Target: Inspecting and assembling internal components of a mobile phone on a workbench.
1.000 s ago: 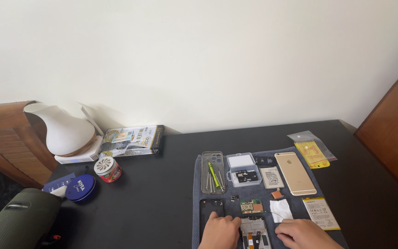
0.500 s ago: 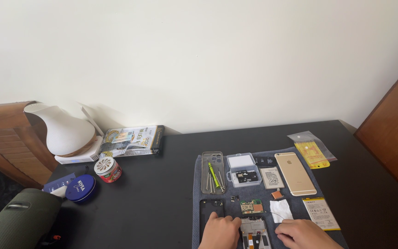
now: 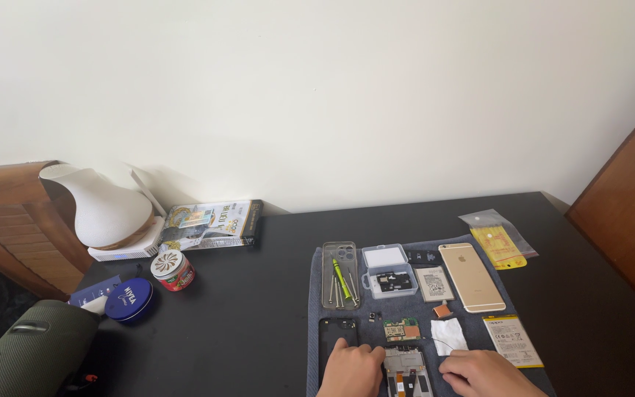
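Both of my hands rest at the near edge of a grey work mat (image 3: 315, 294) on a black table. My left hand (image 3: 350, 369) lies on a black phone shell (image 3: 336, 330), fingers curled against the left side of an opened phone frame (image 3: 406, 367). My right hand (image 3: 483, 373) sits to the right of that frame, fingers bent and close to a white cloth square (image 3: 449, 336). A small green circuit board (image 3: 400, 328) lies just beyond the frame. The frame's lower part is cut off by the picture's edge.
On the mat: a clear phone case holding screwdrivers (image 3: 339, 278), a small clear parts box (image 3: 389, 270), a gold phone (image 3: 471, 276) face down, two flat batteries (image 3: 511, 340). Left of it: a white lamp (image 3: 101, 209), booklet (image 3: 211, 223), two round tins (image 3: 129, 299), green speaker (image 3: 27, 353).
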